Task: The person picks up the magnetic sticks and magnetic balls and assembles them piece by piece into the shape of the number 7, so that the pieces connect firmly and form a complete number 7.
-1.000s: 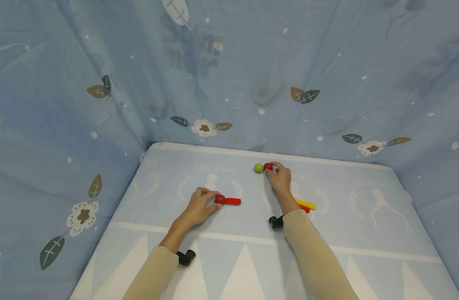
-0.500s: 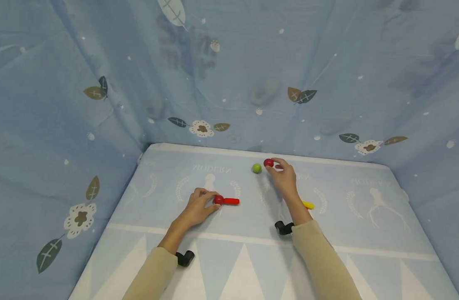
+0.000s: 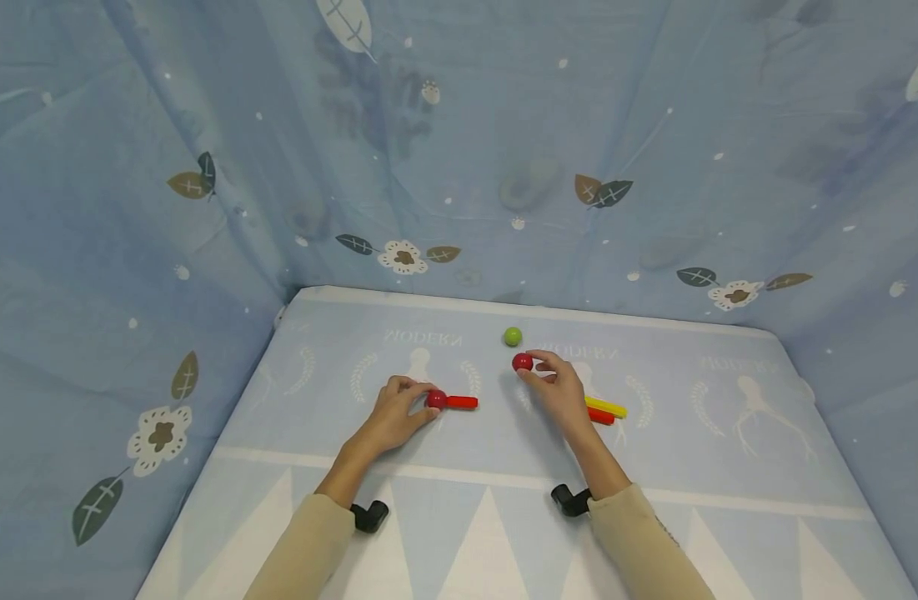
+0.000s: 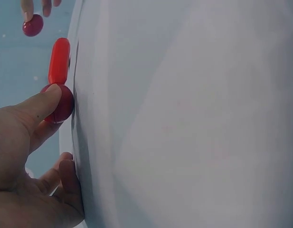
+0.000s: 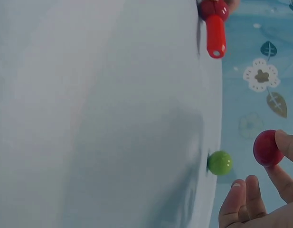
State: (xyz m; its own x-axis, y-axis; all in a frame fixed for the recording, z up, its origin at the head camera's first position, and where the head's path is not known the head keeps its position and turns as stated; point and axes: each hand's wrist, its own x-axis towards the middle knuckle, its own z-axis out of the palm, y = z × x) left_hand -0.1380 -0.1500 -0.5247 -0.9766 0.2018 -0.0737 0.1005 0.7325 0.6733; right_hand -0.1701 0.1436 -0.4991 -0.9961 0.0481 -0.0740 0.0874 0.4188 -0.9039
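My left hand (image 3: 393,418) pinches a red ball (image 4: 62,105) between thumb and fingers, low at the table. A red stick (image 3: 462,402) extends from that ball toward the right, joined end-on to it. In my right hand (image 3: 562,393), thumb and fingertips pinch a second red ball (image 5: 267,148), held above the table; the other fingers are loosely bent. Just beyond this ball, a green ball (image 3: 513,337) lies on the table. The left wrist view also catches the right hand's red ball (image 4: 33,25) at its top left.
A yellow stick (image 3: 607,407) and another red stick (image 3: 600,416) lie side by side, partly behind the right forearm. Blue patterned cloth (image 3: 459,167) rises at the table's back and sides. Black wrist mounts (image 3: 370,517) stick out by both sleeves.
My right hand has lifted the second red ball away from beside the green ball and brought it nearer to me. The left hand stays on its ball.
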